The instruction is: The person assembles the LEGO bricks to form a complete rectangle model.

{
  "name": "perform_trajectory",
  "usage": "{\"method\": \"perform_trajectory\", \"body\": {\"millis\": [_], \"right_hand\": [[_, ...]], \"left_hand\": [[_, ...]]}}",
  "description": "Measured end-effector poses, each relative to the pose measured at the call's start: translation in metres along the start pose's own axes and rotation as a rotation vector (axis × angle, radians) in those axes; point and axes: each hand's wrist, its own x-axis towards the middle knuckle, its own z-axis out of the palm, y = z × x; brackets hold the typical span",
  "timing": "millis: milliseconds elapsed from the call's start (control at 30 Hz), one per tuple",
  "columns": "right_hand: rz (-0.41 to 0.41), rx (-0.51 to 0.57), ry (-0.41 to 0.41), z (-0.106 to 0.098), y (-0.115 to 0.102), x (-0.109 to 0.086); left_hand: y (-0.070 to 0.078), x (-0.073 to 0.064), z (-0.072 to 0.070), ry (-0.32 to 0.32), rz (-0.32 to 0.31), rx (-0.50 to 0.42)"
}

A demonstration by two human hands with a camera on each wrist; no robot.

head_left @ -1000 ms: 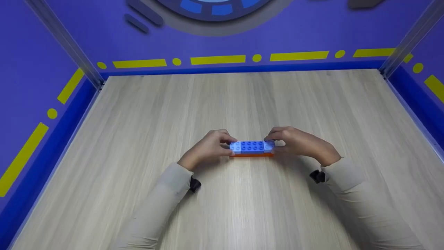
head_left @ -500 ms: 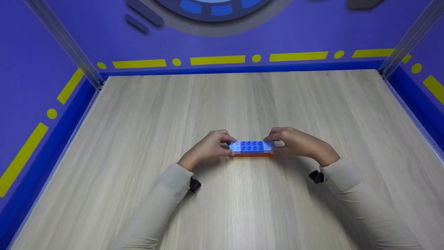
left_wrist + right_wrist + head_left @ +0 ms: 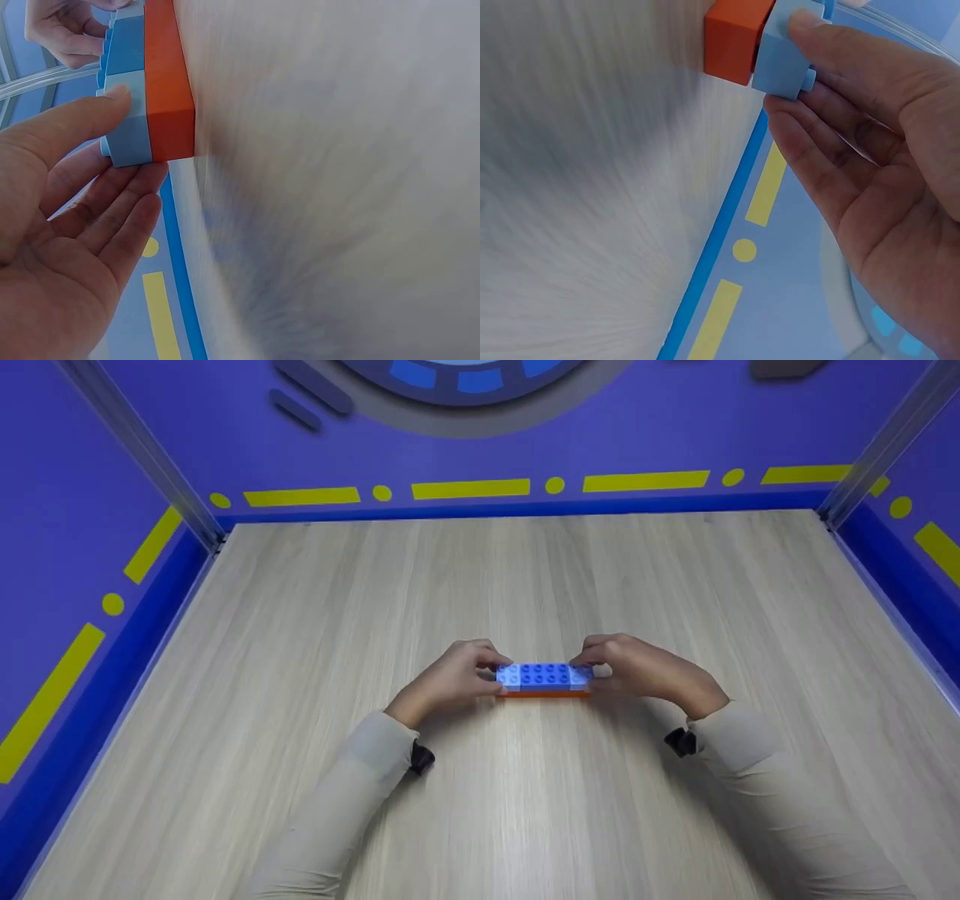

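A long orange brick (image 3: 545,694) lies on the table, with a row of toy bricks on top. The row has a blue brick (image 3: 546,678) in the middle, a light blue brick (image 3: 509,679) at the left end and another light blue brick (image 3: 781,52) at the right end. My left hand (image 3: 454,673) pinches the left light blue brick, thumb on its near side and fingers behind. At the other end my right hand (image 3: 649,667) pinches the right one the same way. In the right wrist view a thin dark gap shows between that brick and the orange one.
The wood-grain table (image 3: 525,577) stretches around the bricks on all sides. Purple-blue panels with yellow markings (image 3: 471,490) stand along its back and both sides. Metal posts rise at the two back corners.
My right wrist and forearm have shifted very slightly to the left. The left hand and the bricks look almost the same as before.
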Motion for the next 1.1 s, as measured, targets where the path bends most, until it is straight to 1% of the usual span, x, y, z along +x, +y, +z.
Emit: {"method": "perform_trajectory", "body": {"millis": [267,467,567,700,767,967,1100], "right_hand": [[0.023,0.019,0.005,0.0,-0.001,0.002],[0.02,0.029,0.012,0.002,0.0,0.003],[0.016,0.058,0.026,0.004,0.002,0.002],[0.029,0.097,0.041,0.006,0.003,0.0],[0.039,0.109,0.047,0.007,0.004,-0.001],[0.066,0.135,0.075,0.011,0.006,-0.005],[0.08,0.14,0.082,0.013,0.006,-0.007]], "left_hand": [[-0.002,0.001,0.0,0.012,-0.009,0.005],[-0.002,0.0,0.0,0.016,0.002,0.003],[-0.002,-0.001,0.001,0.019,-0.004,-0.002],[-0.001,-0.001,0.002,0.024,-0.017,-0.008],[-0.001,-0.001,0.003,0.026,-0.013,-0.005],[-0.002,-0.001,0.004,0.03,-0.005,0.013],[-0.004,-0.001,0.005,0.021,-0.01,-0.001]]}}
